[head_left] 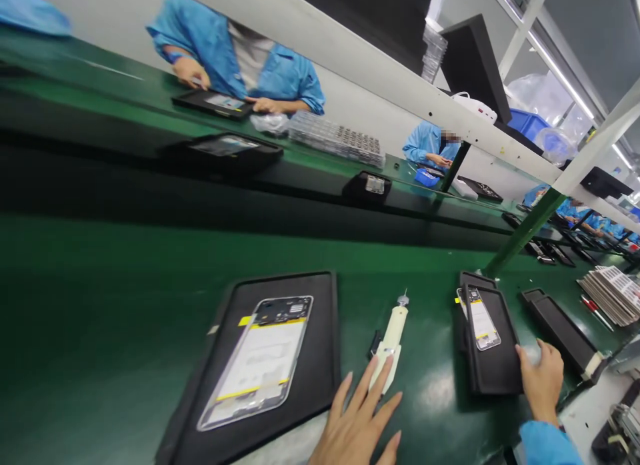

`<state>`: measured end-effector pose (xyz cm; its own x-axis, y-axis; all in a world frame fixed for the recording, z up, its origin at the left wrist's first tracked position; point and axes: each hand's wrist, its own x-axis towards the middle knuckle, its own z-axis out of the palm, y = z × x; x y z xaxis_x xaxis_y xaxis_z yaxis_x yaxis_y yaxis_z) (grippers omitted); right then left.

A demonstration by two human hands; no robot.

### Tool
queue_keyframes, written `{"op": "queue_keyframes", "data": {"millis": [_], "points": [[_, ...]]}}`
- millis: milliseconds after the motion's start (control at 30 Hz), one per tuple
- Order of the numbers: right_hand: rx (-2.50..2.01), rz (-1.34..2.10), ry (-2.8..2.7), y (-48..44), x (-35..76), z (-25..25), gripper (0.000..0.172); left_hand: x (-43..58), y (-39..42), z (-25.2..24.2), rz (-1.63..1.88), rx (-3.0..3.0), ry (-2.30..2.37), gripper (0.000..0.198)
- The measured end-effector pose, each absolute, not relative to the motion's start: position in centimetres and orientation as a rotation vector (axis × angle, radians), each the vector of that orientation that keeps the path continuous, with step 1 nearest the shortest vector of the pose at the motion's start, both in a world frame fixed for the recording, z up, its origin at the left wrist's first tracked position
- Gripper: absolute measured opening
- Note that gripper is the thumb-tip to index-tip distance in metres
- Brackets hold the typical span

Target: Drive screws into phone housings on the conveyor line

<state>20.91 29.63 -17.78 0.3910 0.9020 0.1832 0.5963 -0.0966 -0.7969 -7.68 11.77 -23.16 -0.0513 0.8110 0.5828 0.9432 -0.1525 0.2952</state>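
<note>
Left hand: the left hand was released, palm down, fingers spread, fingertips over the wide lower end of a cream-coloured, slim handheld tool with a metal tip; contact could not be told.
Cream tool: it lay on the green, glossy tabletop, at one o'clock from that hand, tip pointing away.
Near phone body: at ten o'clock from the left hand, a rectangular, clear-edged phone body with white panel, yellow strips and black top section lay in a black, shallow rectangular tray.
Right hand: the half-curled right hand was at the right rim of a smaller black, rectangular tray; whether it gripped could not be told.
Second phone body: a similar white-and-yellow, clear-edged phone body lay in that tray, at ten o'clock from the right hand.
Across: at eleven o'clock from the left hand, a blue-sleeved co-worker had both hands at another black tray.
</note>
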Motion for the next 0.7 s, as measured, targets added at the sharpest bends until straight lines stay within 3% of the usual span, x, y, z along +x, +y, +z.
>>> {"op": "queue_keyframes", "data": {"millis": [100,300,467,700], "points": [[-1.907,0.314,-1.683,32.2,18.1,-16.2,0.054,-7.7,11.7,-23.1,-0.981,-2.009,-1.907,0.035],[-2.124,0.552,-1.863,36.9,14.1,-15.2,0.051,-7.7,11.6,-22.5,-0.940,-2.002,-1.917,0.037],[-2.044,0.719,-1.894,36.1,14.4,-14.1,0.035,-7.4,11.7,-22.7,-0.965,-1.972,-1.918,0.035],[-1.945,0.298,-1.622,33.0,15.5,-9.1,0.020,-7.7,12.0,-23.1,-1.061,-1.970,-1.918,0.035]]}}
